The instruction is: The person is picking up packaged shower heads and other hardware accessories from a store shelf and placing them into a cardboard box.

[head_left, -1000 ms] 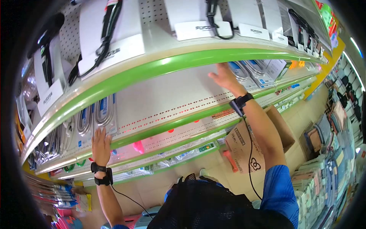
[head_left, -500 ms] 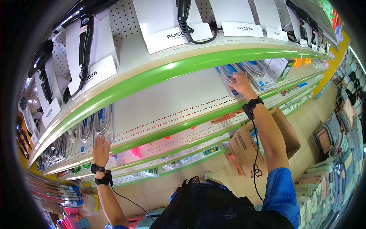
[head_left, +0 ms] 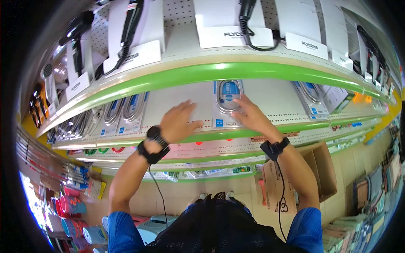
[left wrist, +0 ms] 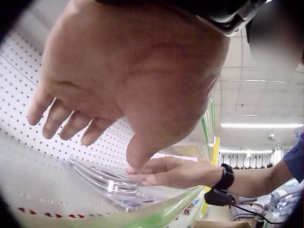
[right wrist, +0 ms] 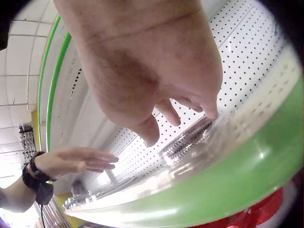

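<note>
A packaged shower hose (head_left: 228, 118), a coiled silver tube on a blue and white card, lies on the white shelf in the middle of the head view. My right hand (head_left: 255, 120) is at its right side, thumb and fingers spread, fingertips at the pack. In the right wrist view the fingers reach over the ribbed hose (right wrist: 183, 145). My left hand (head_left: 179, 122) hovers left of the pack, palm toward it, fingers straight, holding nothing. Further left lie similar hose packs (head_left: 134, 111), and another hose pack (head_left: 312, 99) lies to the right.
A green-edged upper shelf (head_left: 202, 71) overhangs the hands, with hair dryers (head_left: 131, 21) on display cards. A white and green box (head_left: 335, 97) stands at the right. Below are lower shelves and an opened cardboard box (head_left: 274, 181) on the floor. Buckets (head_left: 71, 204) stand at lower left.
The right hand took hold of the left one of the right-hand hose packs, and that pack is now mid-shelf. My left hand left the shelf's left front and moved right toward it.
</note>
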`<move>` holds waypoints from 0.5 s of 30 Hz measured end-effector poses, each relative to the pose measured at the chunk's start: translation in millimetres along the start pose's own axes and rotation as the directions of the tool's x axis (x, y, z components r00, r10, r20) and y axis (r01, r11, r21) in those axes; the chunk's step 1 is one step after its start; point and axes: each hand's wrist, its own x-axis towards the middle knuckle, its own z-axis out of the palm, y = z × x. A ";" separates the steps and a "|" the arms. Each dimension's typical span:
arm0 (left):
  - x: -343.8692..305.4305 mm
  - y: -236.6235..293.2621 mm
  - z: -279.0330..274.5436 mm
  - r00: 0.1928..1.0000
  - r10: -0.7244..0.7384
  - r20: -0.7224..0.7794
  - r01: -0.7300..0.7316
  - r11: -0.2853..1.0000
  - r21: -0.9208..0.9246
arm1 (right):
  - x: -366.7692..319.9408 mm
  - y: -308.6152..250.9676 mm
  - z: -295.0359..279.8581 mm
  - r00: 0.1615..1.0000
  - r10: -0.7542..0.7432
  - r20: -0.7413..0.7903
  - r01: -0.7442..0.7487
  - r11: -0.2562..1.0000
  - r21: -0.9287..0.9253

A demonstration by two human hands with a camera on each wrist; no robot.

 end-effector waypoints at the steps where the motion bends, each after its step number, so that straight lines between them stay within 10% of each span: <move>1: 5.5 1.5 1.6 0.999 -0.029 0.028 0.030 1.000 -0.002 | -5.1 3.2 4.2 0.995 -0.039 -0.087 0.032 0.996 -0.078; 4: 52.6 18.8 25.2 0.982 -0.056 0.180 0.066 0.997 -0.049 | -16.2 12.6 -0.5 0.975 -0.135 -0.179 0.054 0.917 -0.395; 15: 89.2 25.1 70.6 0.989 -0.099 0.110 0.103 0.994 -0.033 | -19.5 30.0 8.5 0.942 -0.165 -0.291 0.033 0.911 -0.412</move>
